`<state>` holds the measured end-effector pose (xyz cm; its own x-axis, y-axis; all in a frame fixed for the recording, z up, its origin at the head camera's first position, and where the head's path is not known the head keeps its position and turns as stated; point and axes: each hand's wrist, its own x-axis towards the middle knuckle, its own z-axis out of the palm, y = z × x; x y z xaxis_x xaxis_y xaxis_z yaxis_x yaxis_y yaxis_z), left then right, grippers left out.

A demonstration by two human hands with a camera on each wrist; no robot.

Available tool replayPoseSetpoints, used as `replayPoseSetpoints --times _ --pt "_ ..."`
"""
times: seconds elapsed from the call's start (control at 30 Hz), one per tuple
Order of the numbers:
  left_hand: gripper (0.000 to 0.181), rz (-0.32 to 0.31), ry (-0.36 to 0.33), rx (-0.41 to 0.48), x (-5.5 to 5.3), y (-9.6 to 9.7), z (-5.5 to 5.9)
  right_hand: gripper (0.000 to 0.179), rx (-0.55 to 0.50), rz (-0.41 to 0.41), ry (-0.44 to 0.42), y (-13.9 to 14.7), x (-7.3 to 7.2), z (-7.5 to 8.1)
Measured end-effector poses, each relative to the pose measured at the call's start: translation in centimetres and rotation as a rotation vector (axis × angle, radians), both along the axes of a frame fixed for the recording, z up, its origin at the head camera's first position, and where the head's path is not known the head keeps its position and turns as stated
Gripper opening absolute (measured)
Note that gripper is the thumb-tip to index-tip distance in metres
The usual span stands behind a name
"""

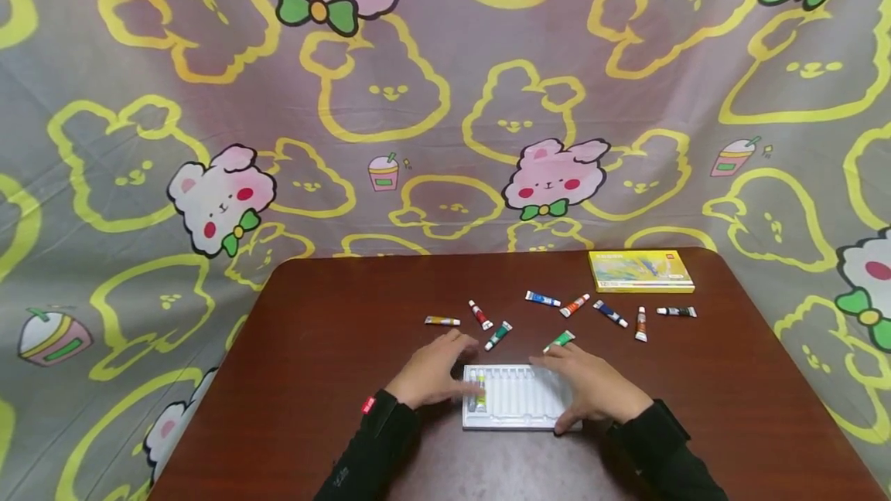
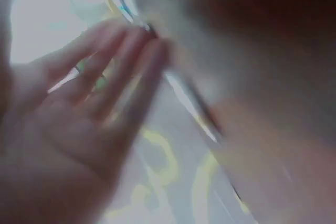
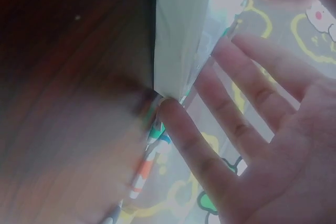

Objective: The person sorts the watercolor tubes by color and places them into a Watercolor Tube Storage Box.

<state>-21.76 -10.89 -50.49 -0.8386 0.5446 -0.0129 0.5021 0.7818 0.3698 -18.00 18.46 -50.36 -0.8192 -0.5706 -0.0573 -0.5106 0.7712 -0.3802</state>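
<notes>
A white plastic tray with narrow slots lies near the front of the table. A yellow-green paint tube rests in its left end, partly under my left thumb. My left hand is at the tray's left side with fingers extended and nothing in its grasp; it is blurred in the left wrist view. With the thumb at the near right corner and fingers at the far edge, my right hand holds the tray. Close beyond the right fingertips is a light green tube.
Several loose paint tubes lie behind the tray, among them a yellow one, a red one, a dark green one and a blue one. A yellow box lies at the back right, before a patterned cloth.
</notes>
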Motion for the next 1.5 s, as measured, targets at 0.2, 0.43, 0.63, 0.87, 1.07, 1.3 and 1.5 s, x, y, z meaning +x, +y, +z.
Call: replayPoseSetpoints --times 0.2,0.43,0.63,0.87,1.07,1.3,1.5 --pt "0.042 0.186 0.234 0.013 -4.2 -2.3 -1.2 0.102 -0.018 0.012 0.001 0.0 0.0 0.0" --pt "0.010 0.175 0.390 -0.142 -4.6 -2.1 -1.5 0.103 0.003 0.003 -0.005 -0.1 0.0 -0.1" --pt "0.015 0.184 0.253 0.049 -3.9 -1.5 -0.3 0.102 -0.010 0.009 -0.026 -0.1 -0.1 -0.1" --pt "0.050 0.036 -0.015 0.501 -2.2 -1.0 2.2 0.102 0.006 0.001 -0.017 0.0 0.0 -0.1" --pt "0.062 -0.035 -0.276 0.715 -0.6 -0.7 3.9 0.102 0.012 -0.008 -0.022 -0.1 0.0 0.0" --pt "0.061 -0.030 -0.407 0.802 0.1 -0.4 4.8 0.102 0.009 -0.012 -0.012 -0.1 0.1 0.0" --pt "0.064 -0.021 -0.392 0.748 0.3 -0.3 5.0 0.103 0.015 -0.014 -0.008 -0.2 0.0 0.0"
